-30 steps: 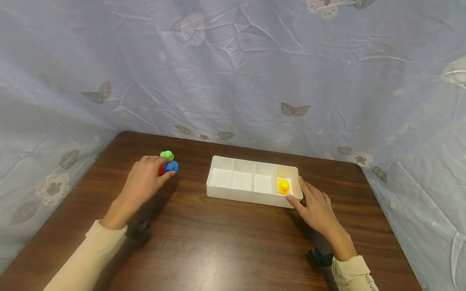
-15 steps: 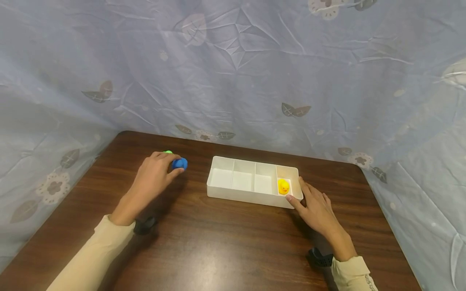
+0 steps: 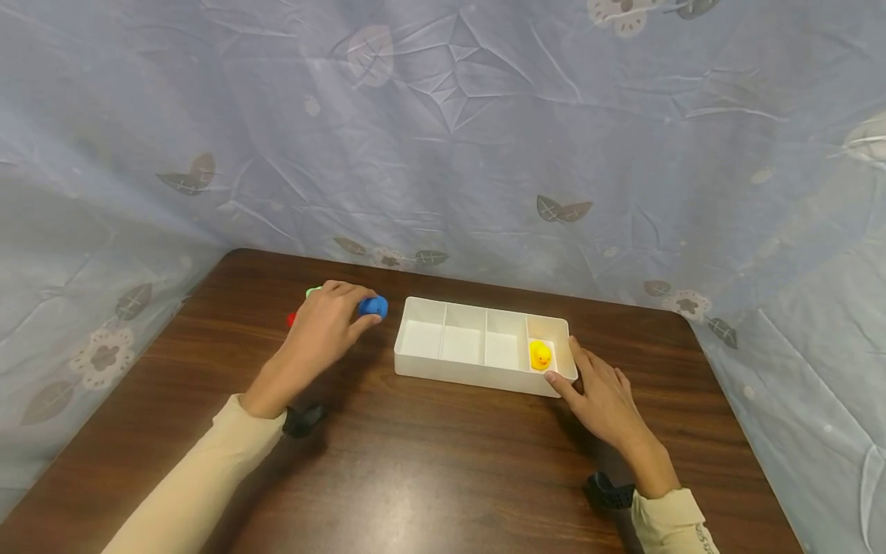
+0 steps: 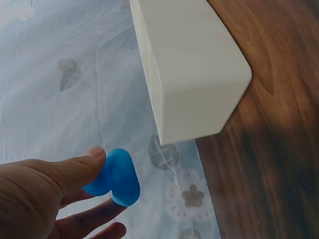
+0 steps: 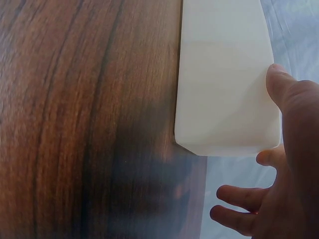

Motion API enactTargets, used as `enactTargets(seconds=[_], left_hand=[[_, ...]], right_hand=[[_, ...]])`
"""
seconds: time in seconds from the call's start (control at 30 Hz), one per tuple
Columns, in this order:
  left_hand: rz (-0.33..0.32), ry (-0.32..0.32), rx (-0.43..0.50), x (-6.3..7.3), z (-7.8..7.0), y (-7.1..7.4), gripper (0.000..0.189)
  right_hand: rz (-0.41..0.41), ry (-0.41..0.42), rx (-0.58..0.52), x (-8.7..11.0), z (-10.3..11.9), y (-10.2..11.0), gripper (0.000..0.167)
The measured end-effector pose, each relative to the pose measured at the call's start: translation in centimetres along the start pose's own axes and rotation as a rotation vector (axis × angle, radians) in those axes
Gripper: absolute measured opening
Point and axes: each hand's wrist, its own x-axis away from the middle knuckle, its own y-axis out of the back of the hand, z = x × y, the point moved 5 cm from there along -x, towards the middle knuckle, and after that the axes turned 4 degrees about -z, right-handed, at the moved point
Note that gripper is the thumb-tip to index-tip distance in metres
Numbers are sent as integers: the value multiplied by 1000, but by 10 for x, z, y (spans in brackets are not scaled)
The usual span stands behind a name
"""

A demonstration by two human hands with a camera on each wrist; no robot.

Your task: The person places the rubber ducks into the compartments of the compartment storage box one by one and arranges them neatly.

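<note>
Thumb and fingers of my left hand [image 3: 321,323] pinch a blue rubber duck [image 3: 374,307], just left of the white divided box [image 3: 457,370]. In the left wrist view the blue duck [image 4: 124,179] shows its flat base, with the box's end wall [image 4: 199,109] beyond it. My right hand [image 3: 602,404] rests at the box's right end, its thumb at the front rim and its index finger along the end wall; the other fingers are loosely extended. A yellow rubber duck [image 3: 540,355] sits in the rightmost compartment.
Behind the left hand, parts of a green duck [image 3: 313,291] and a small red object [image 3: 291,318] show on the brown wooden table [image 3: 443,462]. The box's other compartments hold nothing. A patterned grey-blue cloth [image 3: 457,154] hangs around the table's back and sides.
My left hand has carried the blue duck rightward toward the box, away from the green and red ones. The right hand and the box have stayed in place.
</note>
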Motion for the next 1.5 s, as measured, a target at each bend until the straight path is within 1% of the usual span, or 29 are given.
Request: enactTargets(seconds=[0.33, 0.57, 0.77, 1.03, 1.13, 1.3, 1.5], left_hand=[[-16, -59, 3, -10, -20, -8, 38], [-2, -71, 11, -16, -35, -14, 36], [-16, -85, 16, -17, -42, -18, 37], [25, -84, 8, -22, -52, -29, 40], [34, -98, 1, -26, -58, -32, 39], [39, -123, -5, -34, -69, -33, 39], [78, -144, -25, -40, -78, -39, 42]], right_hand=[[-5, -2, 1, 0, -2, 1, 90], [-6, -2, -1, 1, 0, 1, 90], [-11, 3, 0, 1, 3, 4, 89], [-5, 3, 2, 1, 2, 4, 89], [-1, 1, -1, 1, 2, 3, 90], [-1, -3, -5, 1, 2, 3, 90], [3, -6, -9, 2, 3, 3, 89]])
